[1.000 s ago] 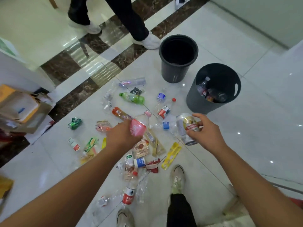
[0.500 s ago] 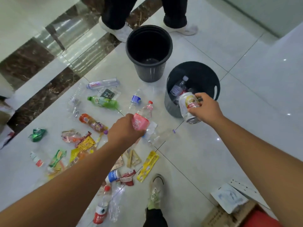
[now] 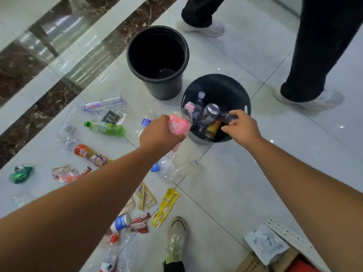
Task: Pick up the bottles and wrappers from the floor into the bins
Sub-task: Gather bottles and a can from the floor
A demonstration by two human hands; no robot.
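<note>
The pink-labelled bottle is gripped by the left hand, its cap tipped over the rim of the grey bin. The right hand hangs over that bin's far edge with its fingers curled by a dark bottle; whether it grasps anything cannot be told. Inside the bin lie a can and several bottles. Just beyond the bin stands a black bin. Well to the bin's side lies a green bottle, and nearer the camera a yellow wrapper.
</note>
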